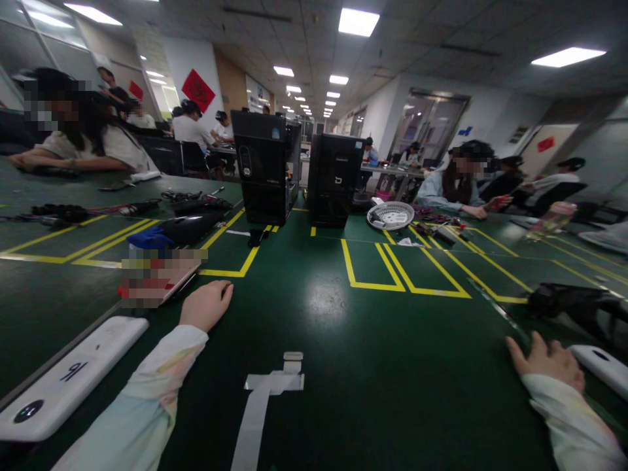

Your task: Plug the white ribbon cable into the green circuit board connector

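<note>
My left hand (206, 305) rests on the green table (343, 366), its fingers curled inward and pressed together; what they hold, if anything, is hidden. Just left of it lies a flat pinkish item (171, 278), partly blurred out. On the right, my right hand (547, 361) has its fingers spread over the table, beside a thin clear strip (498, 311). Between my hands, nearer to me, a pale flat ribbon cable (255, 418) with a connector at its top end lies on the table, touched by neither hand.
Two black computer towers (265, 170) (335, 180) stand ahead. A round white grille (390, 216) and loose parts lie right of them. White devices (73, 379) (603, 366) flank my arms. A black bag (579, 307), cables (59, 212) and a bottle (552, 219) are around. People sit beyond.
</note>
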Demonstrator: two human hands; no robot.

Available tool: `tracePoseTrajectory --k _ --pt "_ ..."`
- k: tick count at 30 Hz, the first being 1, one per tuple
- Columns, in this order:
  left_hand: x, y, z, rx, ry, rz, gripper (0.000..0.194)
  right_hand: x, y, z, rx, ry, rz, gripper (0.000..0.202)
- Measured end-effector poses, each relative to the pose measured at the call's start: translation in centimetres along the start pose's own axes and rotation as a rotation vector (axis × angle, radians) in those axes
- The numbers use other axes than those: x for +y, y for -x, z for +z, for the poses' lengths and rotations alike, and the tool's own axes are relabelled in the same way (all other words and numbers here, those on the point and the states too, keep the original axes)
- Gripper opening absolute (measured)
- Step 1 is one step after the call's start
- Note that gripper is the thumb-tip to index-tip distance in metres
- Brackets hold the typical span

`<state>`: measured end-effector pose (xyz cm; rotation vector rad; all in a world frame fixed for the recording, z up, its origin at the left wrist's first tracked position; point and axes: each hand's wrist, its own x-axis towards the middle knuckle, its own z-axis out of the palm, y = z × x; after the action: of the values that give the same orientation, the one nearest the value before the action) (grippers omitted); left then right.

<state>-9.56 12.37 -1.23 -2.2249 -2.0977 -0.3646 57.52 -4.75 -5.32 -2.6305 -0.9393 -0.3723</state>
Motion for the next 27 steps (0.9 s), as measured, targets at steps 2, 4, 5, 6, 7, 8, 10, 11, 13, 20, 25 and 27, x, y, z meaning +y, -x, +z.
tracePoseTrajectory --k 2,4,5,6,7,8,10,11,13,20,25,27 --pt "-0.1 0.0 0.1 -0.001 -0.003 0.003 0.048 1.6 -0.6 0.1 -0.077 0.019 0.004 0.083" --pt "-0.1 0.0 0.1 0.002 -0.008 0.004 0.049 2.1 -0.9 0.0 -0.145 0.063 -0.018 0.081" --pt "-0.1 0.0 0.1 0.004 -0.012 0.003 0.049 2.0 -1.0 0.0 -0.172 0.087 -0.025 0.079" --pt "-0.1 0.0 0.1 0.006 -0.017 0.001 0.049 1.8 -1.0 -0.2 -0.193 0.109 -0.029 0.078" --pt "-0.1 0.0 0.1 0.007 -0.020 -0.001 0.050 1.6 -0.9 -0.3 -0.211 0.129 -0.033 0.077" --pt "0.0 0.0 0.1 0.006 -0.023 -0.003 0.050 1.3 -0.8 -0.5 -0.229 0.146 -0.034 0.076" --pt "0.0 0.0 0.1 -0.001 -0.024 -0.001 0.050 1.0 -0.5 -0.7 -0.267 0.168 -0.032 0.076" --pt "0.0 0.0 0.1 -0.004 -0.023 0.000 0.050 0.8 -0.2 -0.8 -0.277 0.172 -0.028 0.076" --pt "0.0 0.0 0.1 -0.009 -0.022 0.004 0.050 0.9 0.4 -0.9 -0.277 0.170 -0.020 0.077" --pt "0.1 0.1 0.0 -0.013 -0.022 0.015 0.049 3.4 2.9 -1.2 -0.290 0.071 -0.125 0.087" --pt "0.2 0.2 0.1 -0.009 -0.031 0.034 0.049 5.3 3.8 -2.4 -0.279 -0.180 -0.312 0.096" --pt "0.1 0.2 0.2 -0.009 -0.033 0.038 0.049 5.6 3.9 -2.6 -0.192 -0.181 -0.400 0.094"
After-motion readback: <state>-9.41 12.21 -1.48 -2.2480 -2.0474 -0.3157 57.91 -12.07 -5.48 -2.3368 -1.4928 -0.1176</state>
